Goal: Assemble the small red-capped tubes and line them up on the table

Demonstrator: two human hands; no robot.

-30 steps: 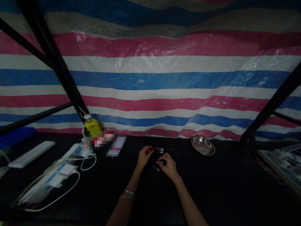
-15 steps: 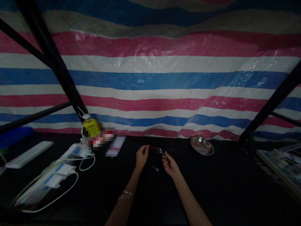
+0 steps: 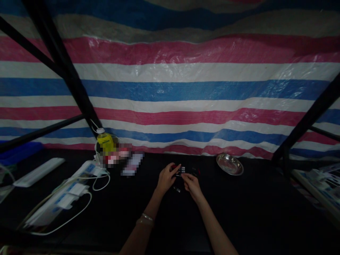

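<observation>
Near the middle of the black table, my left hand point(image 3: 166, 177) has its fingers bent over the red end of a small dark object with silvery parts point(image 3: 183, 169). Close by on the right, my right hand point(image 3: 191, 185) pinches at that object's lower edge; whatever is between its fingertips is too small to make out. A small shiny metal piece point(image 3: 176, 189) lies on the table just below, between both hands. Behind my right hand sits another small black and red item point(image 3: 196, 171).
A round metal dish point(image 3: 230, 164) stands at the back right. On the left are white power strips point(image 3: 62, 198) with cables, a yellow bottle point(image 3: 105, 142) and a blue tray point(image 3: 22, 152). Black frame bars point(image 3: 69, 79) slant up at both sides before a striped sheet point(image 3: 186, 90).
My left hand has moved right, onto the red end of the small object. My right hand's fingertips have shifted slightly left and down. The view has shifted slightly.
</observation>
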